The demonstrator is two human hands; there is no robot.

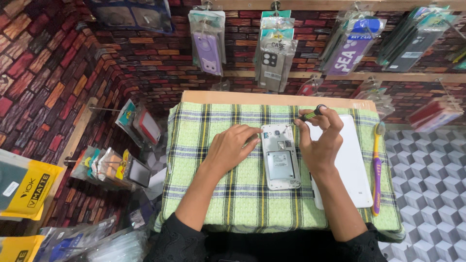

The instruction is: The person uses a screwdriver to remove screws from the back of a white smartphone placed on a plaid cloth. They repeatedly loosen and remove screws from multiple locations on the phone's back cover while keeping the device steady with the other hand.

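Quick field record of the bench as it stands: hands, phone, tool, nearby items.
Left hand: fingers rest on the opened phone, steadying its left edge
Right hand: holds a screwdriver, tip at the phone's top
Phone: back cover off, face down on checked cloth
Nearby: white tablet, toothbrush at right

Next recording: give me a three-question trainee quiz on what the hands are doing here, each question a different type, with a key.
1. True or false: the phone lies with its back cover off, on the checked cloth.
2. What does the right hand hold?
A. a toothbrush
B. a screwdriver
C. a phone case
3. Fill in: the left hand rests its fingertips on the phone's ____ edge.

Key:
1. True. Its insides show.
2. B. The screwdriver has its tip at the phone's top end, while the toothbrush lies untouched at the cloth's right edge, beside the white tablet.
3. Left.
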